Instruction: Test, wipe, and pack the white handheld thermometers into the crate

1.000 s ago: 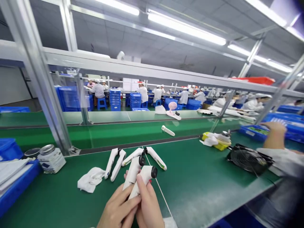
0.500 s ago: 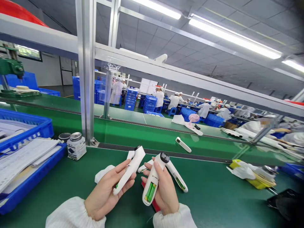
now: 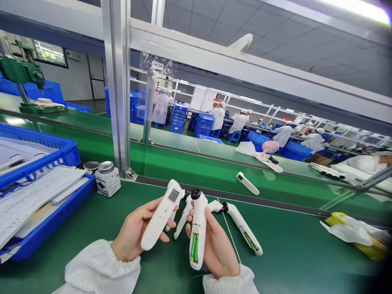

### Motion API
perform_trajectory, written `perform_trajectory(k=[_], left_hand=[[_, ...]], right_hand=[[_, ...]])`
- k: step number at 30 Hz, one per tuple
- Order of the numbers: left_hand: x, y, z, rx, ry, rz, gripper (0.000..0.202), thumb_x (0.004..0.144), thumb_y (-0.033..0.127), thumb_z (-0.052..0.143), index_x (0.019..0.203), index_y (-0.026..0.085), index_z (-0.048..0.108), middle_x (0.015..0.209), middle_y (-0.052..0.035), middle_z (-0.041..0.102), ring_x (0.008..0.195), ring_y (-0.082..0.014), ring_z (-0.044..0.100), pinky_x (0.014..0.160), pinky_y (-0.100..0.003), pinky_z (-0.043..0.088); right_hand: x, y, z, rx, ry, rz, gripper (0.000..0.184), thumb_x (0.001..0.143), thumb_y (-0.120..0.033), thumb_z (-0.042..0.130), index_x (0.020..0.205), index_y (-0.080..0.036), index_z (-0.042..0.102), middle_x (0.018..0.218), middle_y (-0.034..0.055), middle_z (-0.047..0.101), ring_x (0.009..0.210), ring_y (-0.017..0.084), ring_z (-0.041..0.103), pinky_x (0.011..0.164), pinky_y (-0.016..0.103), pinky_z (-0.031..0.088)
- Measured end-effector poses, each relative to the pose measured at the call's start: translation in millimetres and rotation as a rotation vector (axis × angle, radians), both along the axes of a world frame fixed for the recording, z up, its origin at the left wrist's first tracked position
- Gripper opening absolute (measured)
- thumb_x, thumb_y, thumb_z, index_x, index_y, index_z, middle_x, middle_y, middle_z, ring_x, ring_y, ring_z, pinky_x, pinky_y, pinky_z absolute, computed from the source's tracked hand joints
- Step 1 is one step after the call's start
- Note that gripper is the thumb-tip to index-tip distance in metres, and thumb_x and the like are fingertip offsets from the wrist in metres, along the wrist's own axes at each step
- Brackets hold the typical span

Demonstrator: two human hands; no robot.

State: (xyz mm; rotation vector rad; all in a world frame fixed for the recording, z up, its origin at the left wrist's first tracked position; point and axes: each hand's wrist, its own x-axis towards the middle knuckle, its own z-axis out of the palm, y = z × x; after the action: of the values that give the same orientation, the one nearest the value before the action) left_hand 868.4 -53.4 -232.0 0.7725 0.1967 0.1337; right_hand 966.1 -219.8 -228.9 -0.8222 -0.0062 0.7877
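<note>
My left hand point(image 3: 139, 228) is wrapped round a white infrared thermometer point(image 3: 161, 216), its small grey display turned towards me. Beside it, my right hand point(image 3: 216, 245) grips a second white thermometer point(image 3: 198, 232); its battery compartment is uncovered and green batteries show inside. The two thermometers are held apart, tilted, with their dark-tipped ends upward. Just right of my right hand, another thermometer point(image 3: 245, 230) lies on the green bench with its battery bay uncovered. Behind my hands lies a further white thermometer point(image 3: 183, 218), partly hidden by them.
Blue baskets point(image 3: 65, 151) with papers stand at the left, next to a white square bottle point(image 3: 108, 179). Beyond the bench edge, a thermometer point(image 3: 247, 183) lies on the green conveyor point(image 3: 190, 165). A metal post point(image 3: 118, 90) rises behind the bottle. A yellow tray point(image 3: 372, 247) sits at right.
The thermometer in my left hand has turned from its side to show its display. The one in my right hand is more upright. The camera view has shifted.
</note>
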Motion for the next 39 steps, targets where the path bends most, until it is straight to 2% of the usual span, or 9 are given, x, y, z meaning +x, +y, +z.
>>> perform_trajectory(k=[2, 6, 12, 15, 19, 26, 30, 34, 39], left_hand=[[0, -1, 1.2, 0.022, 0.036, -0.018, 0.044, 0.091, 0.037, 0.04, 0.11, 0.006, 0.065, 0.085, -0.015, 0.068, 0.067, -0.0193, 0.064, 0.054, -0.026, 0.054], [0, -14, -2.3, 0.347, 0.085, -0.001, 0.041, 0.089, 0.047, 0.051, 0.1, 0.01, 0.062, 0.072, -0.0072, 0.065, 0.054, -0.0125, 0.057, 0.05, -0.022, 0.048], [-4, -25, -11.9, 0.645, -0.027, 0.1, 0.029, 0.089, 0.037, 0.057, 0.113, 0.02, 0.056, 0.099, -0.0051, 0.065, 0.088, -0.0168, 0.062, 0.082, -0.028, 0.05], [-8, -22, -14.6, 0.721, -0.046, 0.153, 0.03, 0.087, 0.035, 0.06, 0.114, 0.022, 0.059, 0.102, -0.0049, 0.065, 0.099, -0.0199, 0.059, 0.085, -0.027, 0.048], [-11, -20, -17.2, 0.787, -0.076, 0.158, 0.034, 0.086, 0.034, 0.061, 0.119, 0.025, 0.061, 0.106, -0.0051, 0.066, 0.098, -0.0208, 0.059, 0.083, -0.027, 0.048], [-11, -22, -18.1, 0.764, -0.074, 0.152, 0.033, 0.086, 0.035, 0.062, 0.117, 0.026, 0.063, 0.112, -0.0047, 0.065, 0.101, -0.021, 0.06, 0.086, -0.027, 0.048], [-9, -23, -14.6, 0.689, -0.049, 0.146, 0.029, 0.085, 0.036, 0.062, 0.11, 0.022, 0.065, 0.097, -0.0054, 0.068, 0.086, -0.0191, 0.064, 0.076, -0.026, 0.051], [-5, -25, -14.0, 0.523, 0.069, 0.092, 0.034, 0.086, 0.041, 0.06, 0.11, 0.017, 0.062, 0.083, -0.0049, 0.066, 0.066, -0.0151, 0.061, 0.063, -0.026, 0.052], [1, -27, -11.7, 0.132, 0.161, 0.032, 0.044, 0.093, 0.047, 0.046, 0.105, 0.009, 0.064, 0.088, -0.0125, 0.066, 0.078, -0.0201, 0.061, 0.071, -0.033, 0.052]], right_hand=[[-3, 3, -2.9, 0.019, 0.048, -0.004, 0.032, 0.086, -0.04, 0.061, 0.105, -0.015, 0.065, 0.087, 0.0041, 0.059, 0.08, 0.013, 0.058, 0.078, 0.025, 0.053], [-12, 8, -6.9, -0.033, -0.023, 0.059, 0.032, 0.084, -0.044, 0.063, 0.098, -0.016, 0.062, 0.071, -0.002, 0.052, 0.055, 0.007, 0.049, 0.047, 0.016, 0.044], [-26, 8, -10.1, -0.504, -0.833, -0.167, 0.025, 0.081, -0.041, 0.066, 0.088, -0.02, 0.055, 0.07, -0.0005, 0.061, 0.06, 0.013, 0.055, 0.058, 0.025, 0.048], [-29, 5, -13.7, -0.563, -1.072, -0.222, 0.019, 0.084, -0.033, 0.062, 0.098, -0.022, 0.055, 0.078, 0.0004, 0.064, 0.065, 0.014, 0.057, 0.061, 0.024, 0.047], [-33, 4, -17.8, -0.573, -1.19, -0.24, 0.021, 0.084, -0.028, 0.062, 0.103, -0.024, 0.054, 0.08, 0.0009, 0.065, 0.066, 0.015, 0.06, 0.06, 0.024, 0.048], [-36, 4, -14.0, -0.54, -1.205, -0.296, 0.017, 0.079, -0.027, 0.067, 0.094, -0.023, 0.06, 0.077, 0.0001, 0.066, 0.062, 0.014, 0.059, 0.057, 0.024, 0.047], [-33, 3, -13.1, -0.537, -1.125, -0.242, 0.015, 0.078, -0.031, 0.07, 0.088, -0.022, 0.062, 0.067, -0.0014, 0.064, 0.056, 0.014, 0.057, 0.055, 0.025, 0.045], [-30, 7, -12.9, -0.446, -0.801, -0.117, 0.024, 0.082, -0.043, 0.064, 0.084, -0.02, 0.059, 0.058, -0.0027, 0.058, 0.047, 0.012, 0.051, 0.049, 0.024, 0.042], [-27, 11, -6.8, -0.139, -0.244, 0.119, 0.053, 0.089, -0.062, 0.039, 0.09, -0.016, 0.066, 0.078, 0.0064, 0.064, 0.068, 0.017, 0.059, 0.064, 0.03, 0.05]])
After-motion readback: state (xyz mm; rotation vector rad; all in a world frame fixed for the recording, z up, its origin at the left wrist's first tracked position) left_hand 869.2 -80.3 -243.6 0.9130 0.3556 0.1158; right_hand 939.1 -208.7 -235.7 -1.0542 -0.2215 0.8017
